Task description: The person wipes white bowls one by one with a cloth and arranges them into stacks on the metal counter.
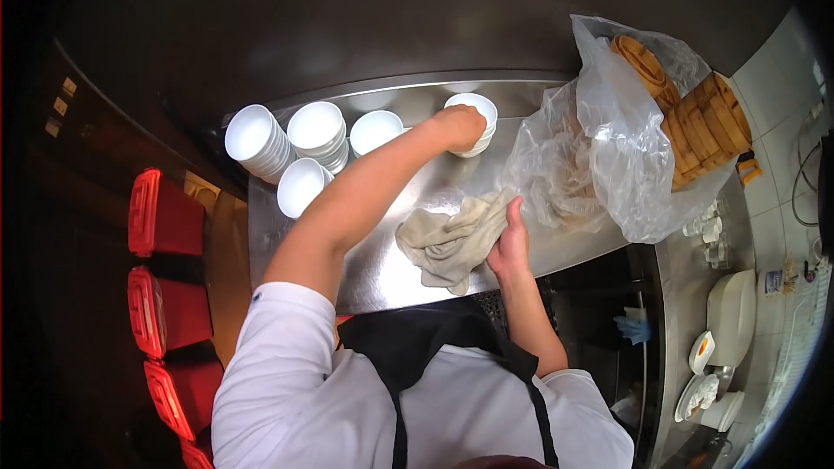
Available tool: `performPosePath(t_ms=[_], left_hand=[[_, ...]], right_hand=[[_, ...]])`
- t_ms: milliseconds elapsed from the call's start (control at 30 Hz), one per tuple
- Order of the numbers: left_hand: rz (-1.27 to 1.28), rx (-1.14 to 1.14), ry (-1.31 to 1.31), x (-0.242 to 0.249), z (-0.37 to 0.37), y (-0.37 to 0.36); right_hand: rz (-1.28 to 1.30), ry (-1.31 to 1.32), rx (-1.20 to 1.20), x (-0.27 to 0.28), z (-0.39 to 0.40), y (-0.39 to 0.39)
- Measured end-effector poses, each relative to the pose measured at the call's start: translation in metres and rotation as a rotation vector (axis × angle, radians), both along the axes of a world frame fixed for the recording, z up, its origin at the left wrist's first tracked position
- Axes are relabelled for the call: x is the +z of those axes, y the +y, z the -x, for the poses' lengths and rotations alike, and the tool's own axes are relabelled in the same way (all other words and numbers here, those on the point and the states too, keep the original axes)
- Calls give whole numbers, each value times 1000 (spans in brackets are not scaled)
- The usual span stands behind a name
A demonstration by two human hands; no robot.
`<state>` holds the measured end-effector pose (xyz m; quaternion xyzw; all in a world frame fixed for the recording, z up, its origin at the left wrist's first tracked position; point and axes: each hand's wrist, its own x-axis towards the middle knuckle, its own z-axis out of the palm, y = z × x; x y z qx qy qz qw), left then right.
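My left hand (460,128) reaches across to a short stack of white bowls (478,106). Its fingers are closed at the near rim of the top bowl, partly hidden by the back of the hand. In my right hand (511,245) is a crumpled grey-beige cloth (452,239), hanging over the steel counter (382,282). The thumb of that hand points up along the cloth's edge, while its other fingers are mostly hidden behind it. Left of my arm stand taller stacks of white bowls (252,132), a single-looking bowl (376,132) and a shorter stack (301,188).
A clear plastic bag (617,148) lies on the counter's right, beside bamboo steamers (708,126). Red lidded bins (174,217) line the left. A wall panel (373,17) rises behind the counter. Farther right, a side counter (678,295) holds small cups and dishes.
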<state>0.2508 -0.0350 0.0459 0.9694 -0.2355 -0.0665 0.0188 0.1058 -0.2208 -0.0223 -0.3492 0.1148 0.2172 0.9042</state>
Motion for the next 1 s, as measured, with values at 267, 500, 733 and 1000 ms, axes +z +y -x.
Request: performPosePath(t_ms=[267, 500, 733, 1000], left_hand=[[560, 185, -188, -10, 10, 22], [1079, 203, -246, -19, 134, -16], [1682, 499, -169, -34, 177, -31], [1042, 302, -115, -44, 192, 22]], right_hand=[[89, -77, -172, 3, 2, -2], [1173, -1258, -331, 39, -25, 36], [284, -304, -4, -3, -70, 48], [747, -865, 238, 51, -35, 64]])
